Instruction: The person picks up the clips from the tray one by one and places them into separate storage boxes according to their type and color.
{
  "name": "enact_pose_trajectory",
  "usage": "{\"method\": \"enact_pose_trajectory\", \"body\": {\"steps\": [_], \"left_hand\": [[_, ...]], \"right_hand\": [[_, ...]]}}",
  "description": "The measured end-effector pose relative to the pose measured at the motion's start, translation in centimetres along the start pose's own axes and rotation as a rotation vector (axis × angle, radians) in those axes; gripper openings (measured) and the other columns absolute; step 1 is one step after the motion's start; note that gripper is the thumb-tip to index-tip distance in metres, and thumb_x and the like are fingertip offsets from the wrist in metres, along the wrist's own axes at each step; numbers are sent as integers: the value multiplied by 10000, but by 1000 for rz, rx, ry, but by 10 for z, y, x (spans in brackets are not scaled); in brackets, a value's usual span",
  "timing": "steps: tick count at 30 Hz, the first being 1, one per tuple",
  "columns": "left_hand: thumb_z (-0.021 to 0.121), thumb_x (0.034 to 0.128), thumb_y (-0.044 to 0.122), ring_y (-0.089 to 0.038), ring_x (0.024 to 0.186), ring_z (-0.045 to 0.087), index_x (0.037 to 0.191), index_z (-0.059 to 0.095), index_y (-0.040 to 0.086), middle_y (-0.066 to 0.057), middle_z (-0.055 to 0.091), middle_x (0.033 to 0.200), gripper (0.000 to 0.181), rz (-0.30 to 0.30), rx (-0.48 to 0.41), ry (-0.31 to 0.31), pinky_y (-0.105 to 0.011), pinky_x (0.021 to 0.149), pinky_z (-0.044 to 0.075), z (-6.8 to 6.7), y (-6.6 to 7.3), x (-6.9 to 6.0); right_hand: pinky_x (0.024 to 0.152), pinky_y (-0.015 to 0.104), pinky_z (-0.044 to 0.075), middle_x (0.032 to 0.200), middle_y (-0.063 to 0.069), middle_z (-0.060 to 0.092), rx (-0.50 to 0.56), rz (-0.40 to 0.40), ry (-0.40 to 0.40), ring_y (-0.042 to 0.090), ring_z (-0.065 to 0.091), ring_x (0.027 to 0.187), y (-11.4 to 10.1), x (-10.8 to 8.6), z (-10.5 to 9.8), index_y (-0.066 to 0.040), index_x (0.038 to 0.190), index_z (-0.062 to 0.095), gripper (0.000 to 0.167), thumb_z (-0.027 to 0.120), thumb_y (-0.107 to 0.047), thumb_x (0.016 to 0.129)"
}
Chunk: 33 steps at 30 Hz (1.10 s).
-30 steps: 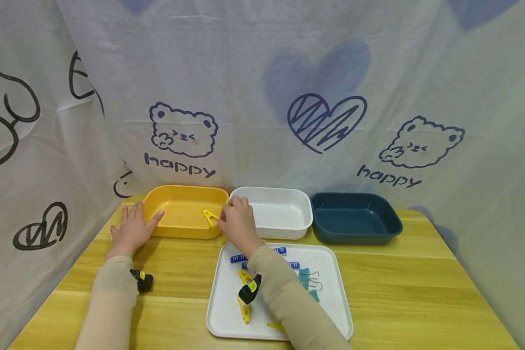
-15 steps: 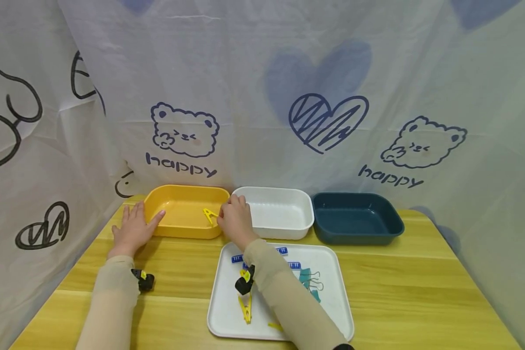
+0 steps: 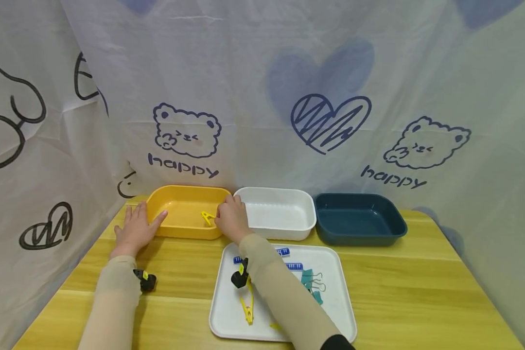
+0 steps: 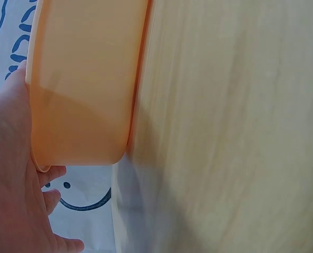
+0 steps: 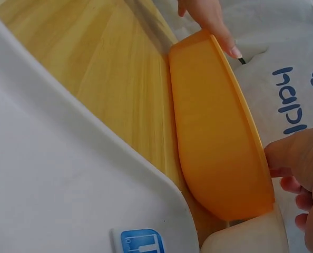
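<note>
My left hand (image 3: pixel 134 231) rests at the left end of the yellow box (image 3: pixel 185 232), fingers spread outside and thumb over the front rim. In the left wrist view those fingers (image 4: pixel 52 201) show beside the box's rim. At the opposite end, my right hand (image 3: pixel 233 218) pinches a yellow clothespin (image 3: pixel 207 217), which is low over the box's right side. The right wrist view shows that hand's thumb (image 5: pixel 291 153) at the rim; the clothespin is hidden there. Another yellow clothespin (image 3: pixel 248 313) lies on the white tray (image 3: pixel 227 323) beneath my right forearm.
A white box (image 3: pixel 280 228) and a dark teal box (image 3: pixel 358 239) stand in line right of the yellow one. On the tray are teal binder clips (image 3: pixel 307 277) and blue strips with white marks (image 3: pixel 295 266), partly covered by my sleeve. A printed cloth (image 3: pixel 253 121) hangs behind.
My right hand has moved slightly left and lower, bringing the clothespin deeper into the yellow box. The left hand keeps its place on the box; the whole view has shifted a little.
</note>
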<state>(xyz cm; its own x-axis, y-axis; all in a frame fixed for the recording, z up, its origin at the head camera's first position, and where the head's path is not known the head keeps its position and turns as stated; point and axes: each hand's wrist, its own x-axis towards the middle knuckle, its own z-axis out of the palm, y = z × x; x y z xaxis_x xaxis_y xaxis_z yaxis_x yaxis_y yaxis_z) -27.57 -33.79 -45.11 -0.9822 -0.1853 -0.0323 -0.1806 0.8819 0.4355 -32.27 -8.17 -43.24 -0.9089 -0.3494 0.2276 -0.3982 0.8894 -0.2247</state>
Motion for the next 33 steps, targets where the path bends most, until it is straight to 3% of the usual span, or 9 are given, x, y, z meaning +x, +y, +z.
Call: {"method": "enact_pose_trajectory", "body": {"steps": [8, 20, 27, 33], "left_hand": [[229, 907, 777, -496, 1472, -99, 1545, -34, -22, -305, 35, 1600, 1055, 3, 7, 6, -841, 1011, 7, -1, -1, -1], [229, 903, 781, -491, 1477, -88, 1549, -28, -13, -299, 37, 1604, 1055, 0, 15, 7, -835, 1020, 7, -1, -1, -2], [241, 905, 777, -486, 1479, -89, 1551, -26, -7, -295, 38, 1605, 1050, -2, 7, 0, -831, 1026, 7, -1, 0, -1], [232, 905, 778, -481, 1479, -100, 1548, -46, -6, -293, 12, 1606, 1052, -8, 4, -10, -829, 1029, 0, -1, -2, 0]], "right_hand": [[864, 279, 385, 957, -31, 543, -39, -1, -90, 164, 416, 1003, -4, 10, 2, -169, 778, 715, 174, 729, -314, 872], [906, 315, 400, 1018, -23, 599, -101, -54, -139, 196, 441, 1066, -4, 21, 9, -166, 804, 737, 133, 712, -281, 867], [903, 320, 396, 1038, -13, 604, -124, -36, -179, 200, 428, 1064, -5, 26, 12, -154, 807, 709, 154, 691, -285, 886], [937, 326, 385, 1074, -6, 607, -125, -17, -224, 203, 405, 1079, -10, 28, 10, -147, 927, 737, 132, 674, -261, 907]]}}
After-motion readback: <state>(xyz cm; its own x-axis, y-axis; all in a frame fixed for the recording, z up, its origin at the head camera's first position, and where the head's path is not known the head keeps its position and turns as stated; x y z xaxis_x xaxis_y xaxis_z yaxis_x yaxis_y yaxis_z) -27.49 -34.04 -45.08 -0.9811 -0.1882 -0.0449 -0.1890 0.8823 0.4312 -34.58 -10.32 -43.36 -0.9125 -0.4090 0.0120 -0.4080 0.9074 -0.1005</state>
